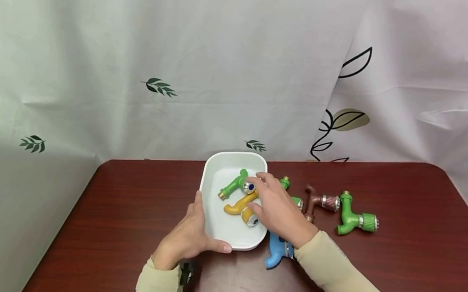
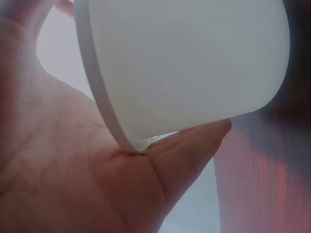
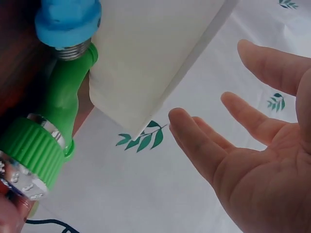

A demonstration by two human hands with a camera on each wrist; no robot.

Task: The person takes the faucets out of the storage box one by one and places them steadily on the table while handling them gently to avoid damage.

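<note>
Here hung the right hand [image 1: 277, 207], its fingers loosely spread and holding nothing, with the yellow tap [image 1: 243, 203] just left of them in the smooth white tray [image 1: 212, 227], its glossy pipe slanting toward them, its ribbed knob [image 1: 247, 215] nearer the person; the left hand [image 1: 188, 236] gripped the tray's near-left corner, above the wood-grained desk [image 1: 122, 230].

The right hand [image 1: 277, 211] partly hides a ribbed-handled green tap [image 1: 298, 203]; a beige sleeve [image 1: 351, 277] seemingly covers one end of a curved blue tap [image 1: 276, 251].
</note>
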